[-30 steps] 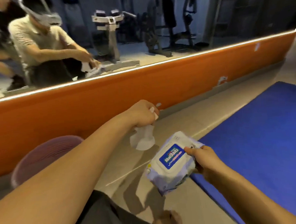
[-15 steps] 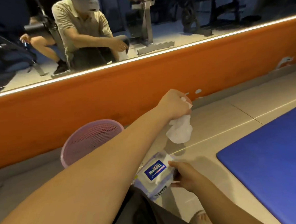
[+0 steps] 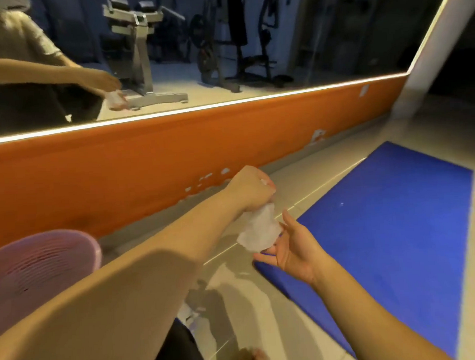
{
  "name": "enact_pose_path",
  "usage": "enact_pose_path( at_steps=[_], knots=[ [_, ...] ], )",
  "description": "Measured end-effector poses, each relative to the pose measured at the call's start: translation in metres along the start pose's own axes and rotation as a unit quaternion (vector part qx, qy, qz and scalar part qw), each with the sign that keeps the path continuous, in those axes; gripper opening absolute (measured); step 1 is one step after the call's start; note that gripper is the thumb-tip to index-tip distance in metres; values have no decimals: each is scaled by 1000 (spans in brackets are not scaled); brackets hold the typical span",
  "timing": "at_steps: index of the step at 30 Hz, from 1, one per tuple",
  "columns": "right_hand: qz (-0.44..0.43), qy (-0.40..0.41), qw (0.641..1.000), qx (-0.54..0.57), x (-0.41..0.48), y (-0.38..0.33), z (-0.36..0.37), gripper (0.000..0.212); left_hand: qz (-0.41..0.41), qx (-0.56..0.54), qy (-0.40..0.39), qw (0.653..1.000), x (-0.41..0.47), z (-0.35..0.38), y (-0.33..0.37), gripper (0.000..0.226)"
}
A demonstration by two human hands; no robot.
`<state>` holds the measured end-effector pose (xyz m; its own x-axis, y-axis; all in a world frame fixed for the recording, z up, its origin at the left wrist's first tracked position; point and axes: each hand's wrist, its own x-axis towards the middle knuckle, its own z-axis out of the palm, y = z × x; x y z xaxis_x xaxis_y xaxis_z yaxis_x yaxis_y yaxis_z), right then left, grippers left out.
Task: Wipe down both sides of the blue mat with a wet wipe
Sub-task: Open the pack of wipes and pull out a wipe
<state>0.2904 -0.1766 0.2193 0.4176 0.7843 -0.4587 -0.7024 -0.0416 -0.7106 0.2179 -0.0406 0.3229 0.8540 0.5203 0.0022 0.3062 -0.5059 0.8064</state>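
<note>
Currently one wet wipe (image 3: 259,231) is gripped by the left hand (image 3: 247,187) above the flat, open-palmed right hand (image 3: 292,251); one blue mat (image 3: 384,227) is laid lengthwise along the wall (image 3: 120,169).

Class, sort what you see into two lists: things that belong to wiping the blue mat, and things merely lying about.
Belongs to the job:
wet wipe, gripped by the left hand
right hand, open beneath it
blue mat, flat on the floor

Just lying about:
pink basket
gym machine reflected in the mirror
</note>
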Motion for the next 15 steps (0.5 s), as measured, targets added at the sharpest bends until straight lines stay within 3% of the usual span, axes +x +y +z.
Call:
enact_pose_path(
  at_steps=[4, 8, 15],
  knots=[
    [-61, 71, 993, -72, -62, -53, -12, 37, 19, -7, -25, 999, -3, 27, 26, 5],
    [-132, 212, 952, -178, -113, -82, -32, 20, 19, -33, -110, 993, -11, 55, 44, 19],
    [-229, 375, 892, -104, -189, -82, -102, 14, 75, 36, -245, 966, -18, 125, 89, 12]
  ],
)
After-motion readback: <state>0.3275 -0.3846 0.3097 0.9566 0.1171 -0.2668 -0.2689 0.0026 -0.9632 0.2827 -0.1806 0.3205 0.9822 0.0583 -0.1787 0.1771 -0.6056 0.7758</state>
